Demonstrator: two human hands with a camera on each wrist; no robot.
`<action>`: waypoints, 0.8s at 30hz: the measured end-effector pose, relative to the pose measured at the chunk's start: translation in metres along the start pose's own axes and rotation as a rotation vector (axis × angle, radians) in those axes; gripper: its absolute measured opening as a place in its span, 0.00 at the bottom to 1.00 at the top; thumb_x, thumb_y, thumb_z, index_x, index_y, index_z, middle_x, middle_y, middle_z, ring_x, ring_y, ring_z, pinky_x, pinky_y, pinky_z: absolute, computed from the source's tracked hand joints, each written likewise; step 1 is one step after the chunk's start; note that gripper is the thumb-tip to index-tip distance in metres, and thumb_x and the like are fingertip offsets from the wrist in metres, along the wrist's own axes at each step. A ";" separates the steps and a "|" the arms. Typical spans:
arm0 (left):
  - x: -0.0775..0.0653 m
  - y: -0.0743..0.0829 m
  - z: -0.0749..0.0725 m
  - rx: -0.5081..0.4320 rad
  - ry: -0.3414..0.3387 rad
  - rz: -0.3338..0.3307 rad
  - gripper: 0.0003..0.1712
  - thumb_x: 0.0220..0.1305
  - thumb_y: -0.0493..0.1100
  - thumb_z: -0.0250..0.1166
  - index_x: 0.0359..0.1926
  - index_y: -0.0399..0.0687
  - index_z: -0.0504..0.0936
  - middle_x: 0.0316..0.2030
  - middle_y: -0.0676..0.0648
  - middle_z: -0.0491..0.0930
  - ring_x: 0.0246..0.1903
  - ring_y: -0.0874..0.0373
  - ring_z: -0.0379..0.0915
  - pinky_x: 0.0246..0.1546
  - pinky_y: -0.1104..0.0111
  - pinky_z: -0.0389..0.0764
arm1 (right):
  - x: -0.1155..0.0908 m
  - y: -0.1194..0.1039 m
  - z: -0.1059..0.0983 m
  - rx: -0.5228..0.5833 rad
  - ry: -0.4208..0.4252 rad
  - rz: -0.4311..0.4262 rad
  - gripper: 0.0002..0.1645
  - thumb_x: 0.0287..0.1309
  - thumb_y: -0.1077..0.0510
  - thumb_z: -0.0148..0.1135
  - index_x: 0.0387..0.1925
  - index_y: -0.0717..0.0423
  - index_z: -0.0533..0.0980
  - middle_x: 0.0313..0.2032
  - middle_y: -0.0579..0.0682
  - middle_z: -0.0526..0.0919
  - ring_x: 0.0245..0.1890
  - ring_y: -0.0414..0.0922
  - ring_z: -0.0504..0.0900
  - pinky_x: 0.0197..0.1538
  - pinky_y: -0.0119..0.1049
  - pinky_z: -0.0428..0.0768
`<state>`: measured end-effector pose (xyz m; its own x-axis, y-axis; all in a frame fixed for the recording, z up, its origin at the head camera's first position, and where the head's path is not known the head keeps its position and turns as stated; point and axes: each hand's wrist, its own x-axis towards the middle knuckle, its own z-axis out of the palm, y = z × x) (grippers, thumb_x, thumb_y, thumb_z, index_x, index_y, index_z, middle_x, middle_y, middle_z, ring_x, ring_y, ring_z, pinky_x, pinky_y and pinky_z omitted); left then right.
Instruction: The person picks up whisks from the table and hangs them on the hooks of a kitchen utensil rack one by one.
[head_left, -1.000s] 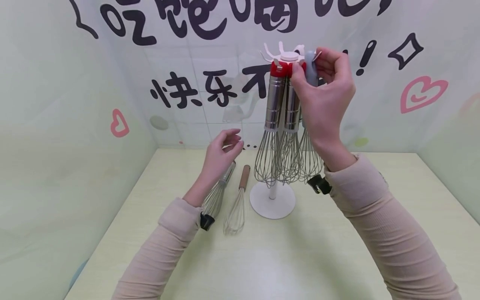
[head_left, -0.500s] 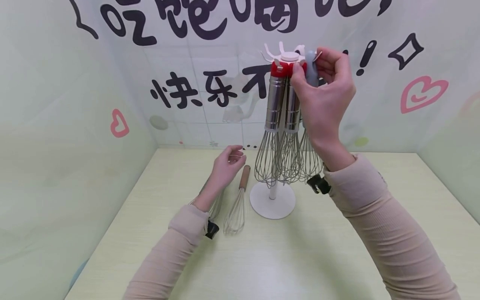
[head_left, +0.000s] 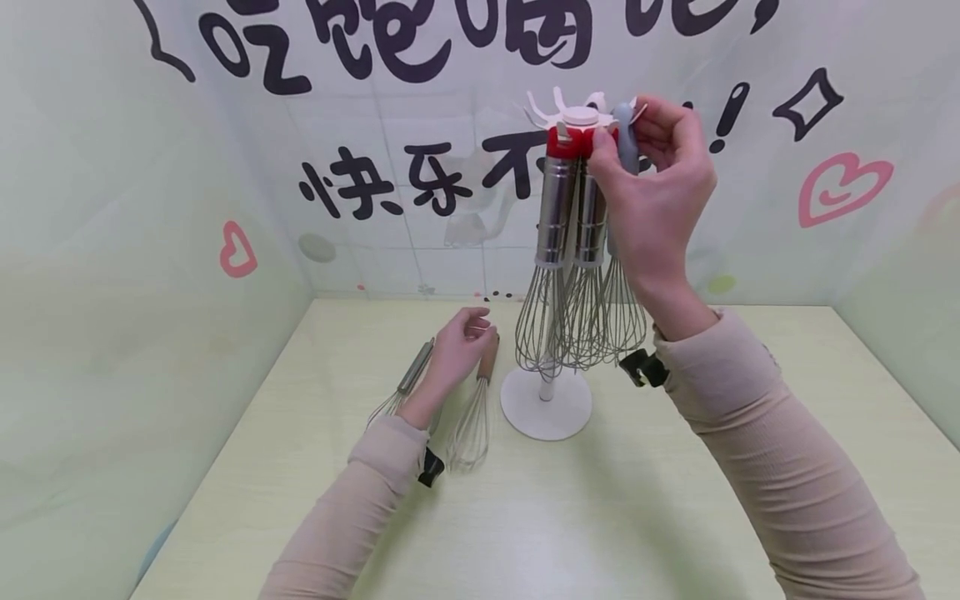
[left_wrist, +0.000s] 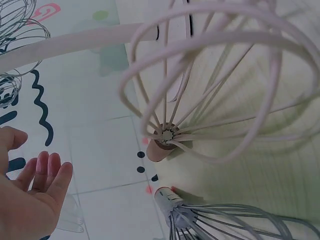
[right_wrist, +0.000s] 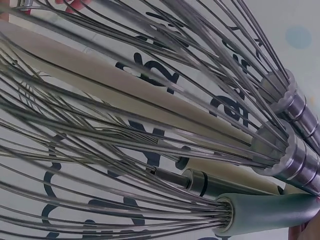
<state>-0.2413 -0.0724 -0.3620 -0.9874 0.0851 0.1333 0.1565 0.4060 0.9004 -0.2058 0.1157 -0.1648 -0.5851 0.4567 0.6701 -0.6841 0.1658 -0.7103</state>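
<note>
the gray-blue whisk (head_left: pixel 627 146) hangs head down at the right side of the white stand (head_left: pixel 534 418), which stands toward the counter's far edge, roughly midway between its left and right edges. the right hand (head_left: pixel 660 196) is curled about that whisk's upper handle, thumb in front and fingers behind; its exact fingertip contact is partly hidden, so the grip is hard to judge fully. two red-topped whisks (head_left: pixel 556 208) hang just left of it.

the left hand (head_left: pixel 459 350) is loosely open and holds nothing, near the handle end of the wooden-handled whisk (head_left: pixel 487 364), which lies left of the stand, handle toward the far edge. a steel-handled whisk (head_left: pixel 415 368) lies nearer the left edge of the counter (head_left: pixel 540 517), partly covered by the left forearm. black lettering marks the backdrop (head_left: pixel 375 271).
</note>
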 end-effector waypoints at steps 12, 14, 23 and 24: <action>0.000 -0.005 0.003 0.019 -0.007 -0.046 0.23 0.65 0.40 0.59 0.60 0.40 0.72 0.51 0.38 0.78 0.53 0.45 0.76 0.56 0.57 0.78 | 0.009 0.005 -0.011 0.080 -0.047 0.017 0.17 0.49 0.65 0.65 0.43 0.62 0.77 0.37 0.44 0.79 0.37 0.40 0.78 0.47 0.26 0.79; 0.001 -0.007 0.004 0.017 -0.008 -0.048 0.23 0.65 0.40 0.59 0.60 0.40 0.72 0.50 0.38 0.78 0.53 0.45 0.75 0.56 0.57 0.78 | 0.010 0.006 -0.012 0.094 -0.053 0.018 0.16 0.49 0.65 0.64 0.43 0.62 0.77 0.36 0.44 0.79 0.37 0.40 0.78 0.47 0.26 0.79; 0.006 -0.018 0.010 0.060 -0.002 -0.090 0.23 0.66 0.45 0.58 0.59 0.40 0.72 0.51 0.37 0.78 0.54 0.45 0.75 0.56 0.56 0.78 | 0.014 0.011 -0.016 0.115 -0.073 0.019 0.18 0.48 0.63 0.63 0.44 0.62 0.77 0.37 0.45 0.80 0.39 0.41 0.78 0.50 0.28 0.80; 0.006 -0.019 0.010 0.067 -0.002 -0.096 0.23 0.66 0.46 0.57 0.59 0.40 0.72 0.52 0.37 0.78 0.54 0.45 0.75 0.56 0.56 0.78 | 0.014 0.011 -0.016 0.113 -0.075 0.019 0.18 0.48 0.63 0.63 0.44 0.62 0.77 0.37 0.45 0.80 0.39 0.41 0.78 0.50 0.28 0.80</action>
<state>-0.2499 -0.0701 -0.3823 -0.9979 0.0447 0.0470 0.0626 0.4718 0.8795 -0.2145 0.1383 -0.1667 -0.6267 0.3916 0.6737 -0.7147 0.0558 -0.6972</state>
